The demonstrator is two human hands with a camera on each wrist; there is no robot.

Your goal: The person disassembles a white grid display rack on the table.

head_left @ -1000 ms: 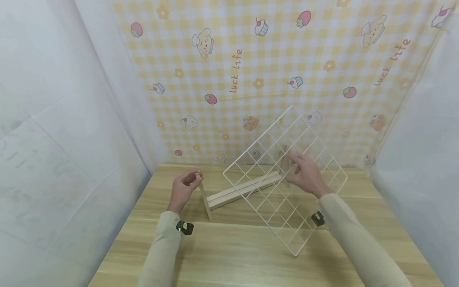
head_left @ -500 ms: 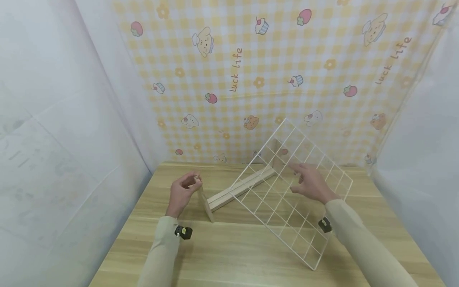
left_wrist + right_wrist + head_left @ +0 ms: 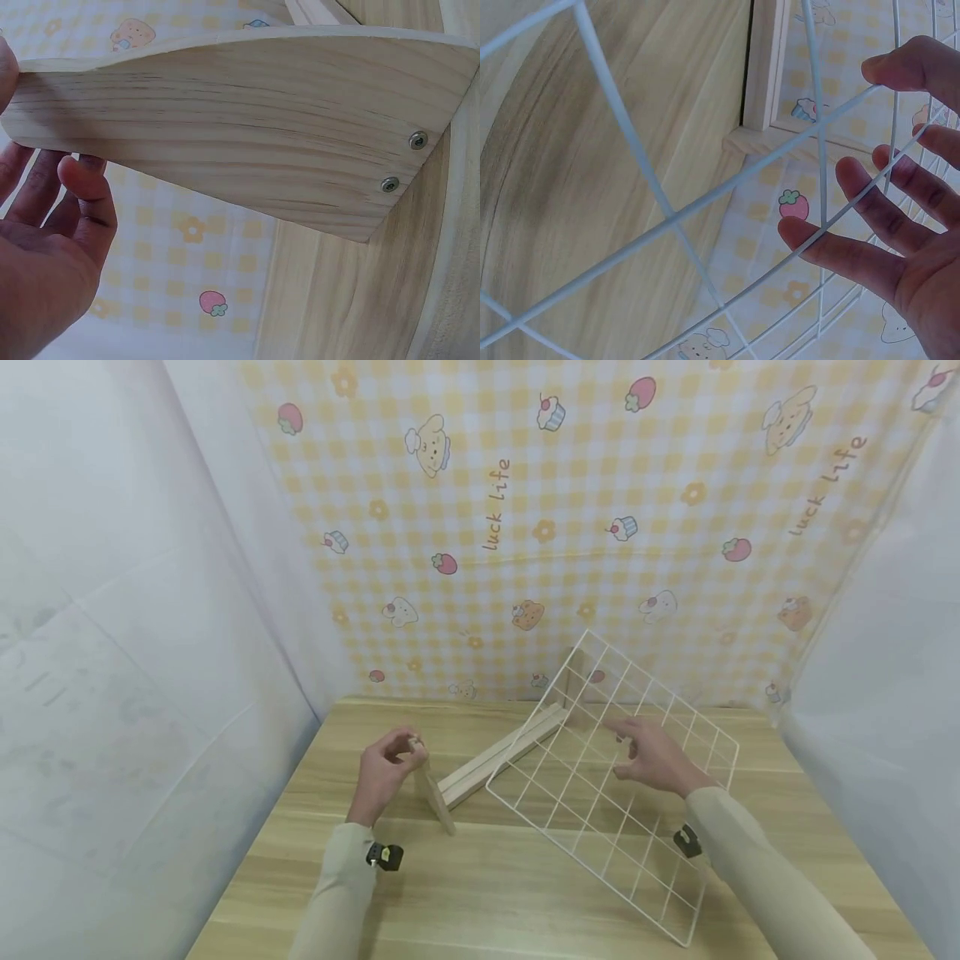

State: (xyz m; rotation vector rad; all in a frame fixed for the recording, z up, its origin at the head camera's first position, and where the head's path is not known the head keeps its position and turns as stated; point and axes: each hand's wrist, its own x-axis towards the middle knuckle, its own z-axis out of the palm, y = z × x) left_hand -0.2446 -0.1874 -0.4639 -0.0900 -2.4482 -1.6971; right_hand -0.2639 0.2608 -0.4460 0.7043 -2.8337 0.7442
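Observation:
My left hand (image 3: pixel 381 770) pinches the upper end of a wooden side panel (image 3: pixel 255 127), its thumb and fingers on opposite edges. Two metal screws (image 3: pixel 418 140) show at the panel's wide end. Paired wooden rails (image 3: pixel 502 756) join it to a second side panel (image 3: pixel 573 677), seen through a white wire grid panel (image 3: pixel 600 777). The grid stands tilted, one corner low toward the front right. My right hand (image 3: pixel 656 758) overlaps the grid, fingers spread with a gap to the thumb. In the right wrist view, wires cross its fingertips (image 3: pixel 799 232).
The rack frame and grid are on a wood-grain table (image 3: pixel 480 893). Behind rises a yellow checked cloth (image 3: pixel 495 593) with cartoon prints. White sheets hang on the left (image 3: pixel 150 652) and right (image 3: pixel 870 693). Each wrist wears a small black camera (image 3: pixel 385 857).
My right hand has come off the far side panel and moved slightly down and right. The grid has turned, its top corner dropping and its low corner sliding right. My left hand keeps its pinch.

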